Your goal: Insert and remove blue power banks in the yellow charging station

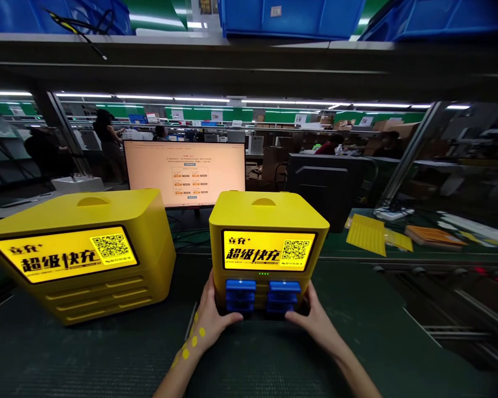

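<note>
A yellow power bank rental station (269,214) with a lit screen stands upright on the dark green work surface in front of me. Blue power banks (240,294) stick out of its front slots in a left and a right stack, below small green lights. My left hand (212,320) grips the lower left side, its thumb across the bottom front edge and the other fingers partly hidden along the side. On the opposite lower corner, my right hand (313,318) holds on in the same way. Yellow round stickers (194,341) dot my left wrist.
To the left stands a second yellow station (108,215), its slots without power banks. A monitor (186,171) is behind. Yellow sticker sheets (366,232), an orange stack (434,235) and a power strip (393,213) lie at right. Blue bins (292,16) sit on the overhead shelf; people are in the background.
</note>
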{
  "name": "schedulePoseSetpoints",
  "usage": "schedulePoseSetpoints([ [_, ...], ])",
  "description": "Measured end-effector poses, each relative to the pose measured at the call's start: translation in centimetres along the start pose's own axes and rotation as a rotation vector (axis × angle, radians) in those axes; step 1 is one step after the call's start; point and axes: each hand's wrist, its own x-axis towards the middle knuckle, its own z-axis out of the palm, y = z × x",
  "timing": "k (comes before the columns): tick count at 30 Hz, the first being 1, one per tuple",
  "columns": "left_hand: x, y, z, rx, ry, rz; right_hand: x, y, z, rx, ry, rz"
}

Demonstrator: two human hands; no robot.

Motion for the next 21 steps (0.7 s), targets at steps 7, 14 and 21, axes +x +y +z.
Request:
schedulePoseSetpoints([
  [7,-0.5,-1.1,0.6,0.08,0.047,-0.013,-0.3,1.7,0.0,-0.264,0.062,-0.056],
  [14,0.1,0.4,1.3,-0.165,0.124,-0.077,-0.3,-2.0,1.9,-0.038,0.18,0.04],
  [21,0.9,-0.6,0.1,-0.128,0.11,-0.078,0.9,-0.8,0.4,0.149,0.12,0.009],
])
